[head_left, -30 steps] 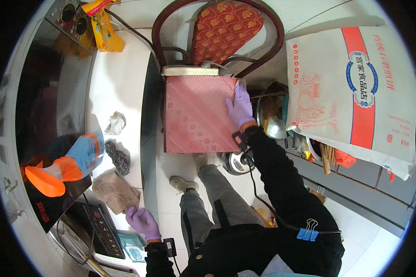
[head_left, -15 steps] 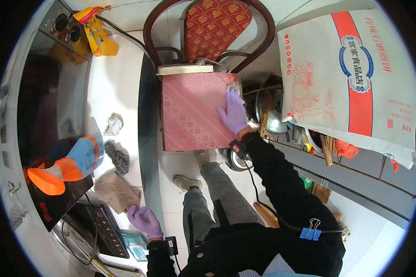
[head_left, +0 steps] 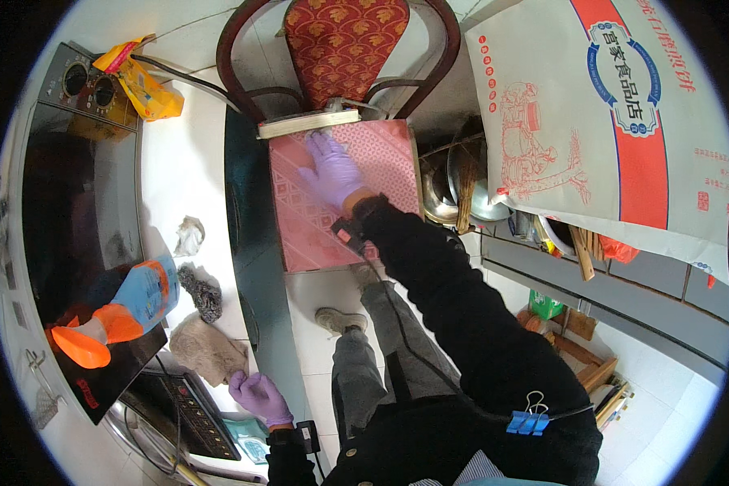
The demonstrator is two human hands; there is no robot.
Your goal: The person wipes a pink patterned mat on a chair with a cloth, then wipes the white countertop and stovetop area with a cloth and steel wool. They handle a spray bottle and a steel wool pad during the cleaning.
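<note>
Wiping, seemingly: your right hand (head_left: pixel 334 172) rests on the pink seat (head_left: pixel 304 215), upper centre, fingers outstretched, thumb apart; left hand (head_left: pixel 261 398) half-curled beside brown cloth (head_left: pixel 206 350), lower left. Next stroke calls for flat contact.

To your left you have a blue-and-orange spray bottle (head_left: pixel 146 293), a black appliance (head_left: pixel 81 190) and a yellow pouch (head_left: pixel 151 93); to your right, a large pale bag (head_left: pixel 547 138).

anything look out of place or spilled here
The crumpled white wad lying loose on the white counter looks a bit odd, like something discarded near the dark fuzzy clump. I see no clear spill on the visible pink top.
</note>
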